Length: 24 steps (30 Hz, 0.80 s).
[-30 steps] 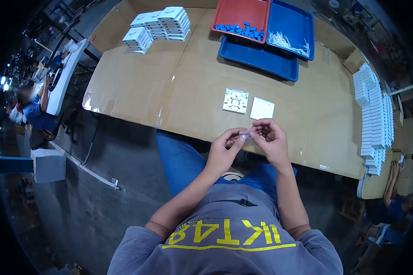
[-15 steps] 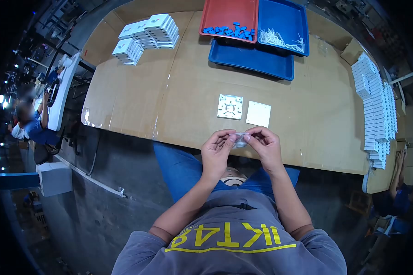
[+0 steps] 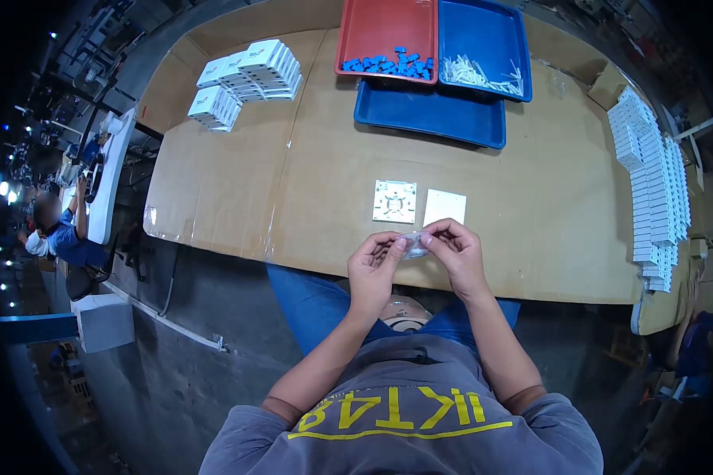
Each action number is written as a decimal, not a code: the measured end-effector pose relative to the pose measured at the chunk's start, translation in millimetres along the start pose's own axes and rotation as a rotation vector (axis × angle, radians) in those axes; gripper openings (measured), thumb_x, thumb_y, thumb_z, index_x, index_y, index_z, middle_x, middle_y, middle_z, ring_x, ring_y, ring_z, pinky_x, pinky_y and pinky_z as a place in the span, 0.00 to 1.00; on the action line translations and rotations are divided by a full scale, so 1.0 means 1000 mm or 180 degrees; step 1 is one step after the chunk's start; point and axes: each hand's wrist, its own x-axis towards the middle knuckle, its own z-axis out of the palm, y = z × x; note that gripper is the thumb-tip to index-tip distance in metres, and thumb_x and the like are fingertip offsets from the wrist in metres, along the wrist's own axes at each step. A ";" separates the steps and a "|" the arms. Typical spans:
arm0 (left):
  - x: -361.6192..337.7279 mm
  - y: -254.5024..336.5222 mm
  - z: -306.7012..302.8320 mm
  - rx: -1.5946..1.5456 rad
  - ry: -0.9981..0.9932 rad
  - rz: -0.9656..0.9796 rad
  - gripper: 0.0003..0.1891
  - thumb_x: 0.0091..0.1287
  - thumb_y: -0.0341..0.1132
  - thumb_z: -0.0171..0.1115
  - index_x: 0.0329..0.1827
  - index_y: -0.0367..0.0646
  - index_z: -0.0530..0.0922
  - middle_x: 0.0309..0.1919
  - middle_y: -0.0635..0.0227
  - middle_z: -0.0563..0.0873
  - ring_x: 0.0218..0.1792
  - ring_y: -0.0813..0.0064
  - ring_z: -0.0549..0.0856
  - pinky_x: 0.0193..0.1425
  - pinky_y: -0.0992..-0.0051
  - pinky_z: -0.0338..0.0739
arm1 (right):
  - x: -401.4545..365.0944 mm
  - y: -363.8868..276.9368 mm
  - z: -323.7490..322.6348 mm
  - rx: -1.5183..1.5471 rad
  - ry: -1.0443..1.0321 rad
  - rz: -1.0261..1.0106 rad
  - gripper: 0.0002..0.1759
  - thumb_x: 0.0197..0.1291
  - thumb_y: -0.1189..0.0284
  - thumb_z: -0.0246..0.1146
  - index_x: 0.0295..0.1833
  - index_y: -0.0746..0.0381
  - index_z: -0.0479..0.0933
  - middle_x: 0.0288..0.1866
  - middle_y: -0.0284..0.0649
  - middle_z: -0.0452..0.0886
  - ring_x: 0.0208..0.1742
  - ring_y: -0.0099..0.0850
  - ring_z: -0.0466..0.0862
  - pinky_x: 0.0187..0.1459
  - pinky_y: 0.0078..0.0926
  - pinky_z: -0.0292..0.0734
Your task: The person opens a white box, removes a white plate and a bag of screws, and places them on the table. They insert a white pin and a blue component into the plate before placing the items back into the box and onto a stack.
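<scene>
Between my fingertips is a small clear plastic bag point(image 3: 414, 247), pinched from both sides near the table's front edge; what lies inside it is too small to tell. My left hand point(image 3: 375, 267) grips its left side with thumb and forefinger. On its right side, my right hand point(image 3: 457, 257) does the same. Just beyond the hands lies a square white plastic frame point(image 3: 394, 201) with a patterned centre. Beside it is a plain white square plate point(image 3: 445, 206), its lower edge partly hidden by my right hand.
A red tray point(image 3: 388, 32) with blue pieces, a blue tray point(image 3: 483, 32) with white slim pieces and another blue tray point(image 3: 428, 115) stand at the back. White stacks point(image 3: 249, 71) are at back left, taller rows point(image 3: 653, 190) at right. Other people sit on both sides.
The whole table scene has shifted slightly downward in view as the head tilts. Both hands keep their pinch on the bag, which has turned a little.
</scene>
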 end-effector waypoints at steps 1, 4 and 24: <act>0.002 0.001 0.000 0.0023 -0.0016 0.0016 0.08 0.78 0.28 0.66 0.54 0.31 0.83 0.47 0.61 0.91 0.50 0.76 0.90 0.59 0.76 0.84 | 0.001 -0.002 0.000 0.0010 -0.0002 -0.0012 0.06 0.70 0.80 0.71 0.50 0.67 0.83 0.43 0.33 0.87 0.45 0.17 0.84 0.48 0.17 0.80; 0.004 0.005 0.003 0.0016 -0.0004 0.0024 0.08 0.78 0.27 0.67 0.53 0.30 0.83 0.47 0.61 0.91 0.50 0.76 0.90 0.59 0.76 0.84 | 0.005 0.000 -0.001 -0.0062 0.0020 -0.0027 0.06 0.71 0.79 0.71 0.49 0.67 0.84 0.42 0.32 0.86 0.43 0.17 0.83 0.46 0.16 0.79; 0.006 0.011 0.003 0.0154 -0.0104 0.0222 0.07 0.78 0.27 0.67 0.54 0.33 0.83 0.47 0.65 0.89 0.49 0.81 0.87 0.58 0.78 0.81 | 0.004 0.001 0.005 0.0063 -0.0244 -0.0281 0.07 0.72 0.80 0.69 0.52 0.68 0.82 0.48 0.34 0.84 0.48 0.17 0.83 0.48 0.16 0.80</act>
